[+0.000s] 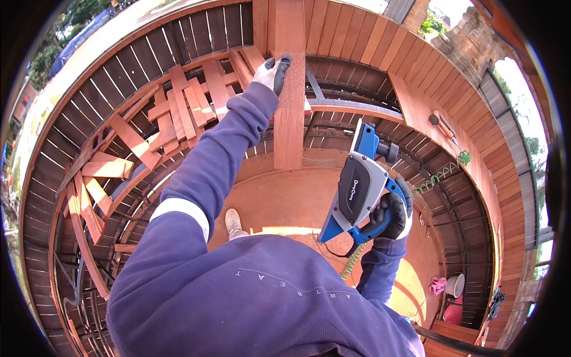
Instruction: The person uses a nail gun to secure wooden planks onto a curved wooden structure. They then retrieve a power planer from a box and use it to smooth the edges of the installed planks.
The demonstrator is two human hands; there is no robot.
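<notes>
My right hand (397,209), in a white and black glove, is closed round the rear handle of a blue, grey and black electric hand planer (357,185). The planer is held up in the air, to the right of a long reddish-brown wooden plank (289,128) and apart from it. Out ahead, my left hand (273,72), gloved the same way, grips the plank's left edge. Some of its fingers are hidden. The plank runs away from me, its far part over a curved slatted wooden structure and its near end above the floor.
Loose boards (184,107) are piled on the curved bench at left. An orange-handled tool (445,128) and a coiled green cord (437,177) lie on the right-hand bench. A white bucket (455,285) and a pink cloth (438,285) are at lower right.
</notes>
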